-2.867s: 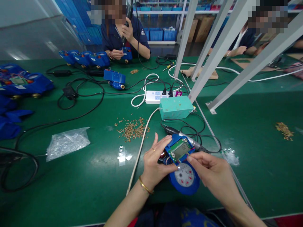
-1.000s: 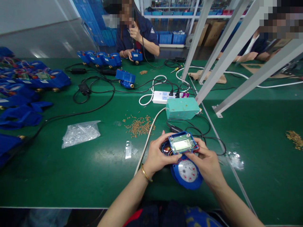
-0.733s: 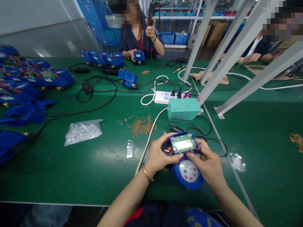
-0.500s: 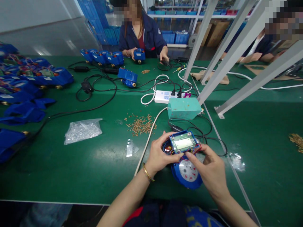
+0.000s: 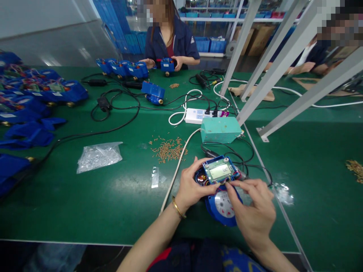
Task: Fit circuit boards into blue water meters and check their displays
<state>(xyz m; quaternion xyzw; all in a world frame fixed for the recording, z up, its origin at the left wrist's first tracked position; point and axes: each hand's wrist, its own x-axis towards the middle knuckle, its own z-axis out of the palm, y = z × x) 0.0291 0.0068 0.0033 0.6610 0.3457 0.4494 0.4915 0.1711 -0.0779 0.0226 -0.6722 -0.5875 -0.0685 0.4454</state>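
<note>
A blue water meter (image 5: 211, 200) with a round white dial and an uncovered circuit board (image 5: 219, 170) lies before me on the green table. Dark characters show on the board's small screen. My left hand (image 5: 193, 183) is closed around the meter's left side, its thumb along the board's near edge. At that same edge, the thumb and forefinger of my right hand (image 5: 253, 211) pinch the thin wires (image 5: 226, 181); the other fingers are bent. Part of the dial is behind my right thumb.
Loose brass-coloured screws (image 5: 169, 150) lie beyond my left hand, near a clear bag (image 5: 100, 156). A turquoise box (image 5: 221, 129), a power strip (image 5: 194, 116) and black cables are ahead. Blue meters (image 5: 56, 88) crowd the left; white posts (image 5: 265, 71) rise right. A co-worker (image 5: 171, 41) sits opposite.
My right hand has shifted slightly right, its thumb and forefinger now together at the wires. Characters have appeared on the screen. The co-worker's hand has moved from a black tool to a blue meter.
</note>
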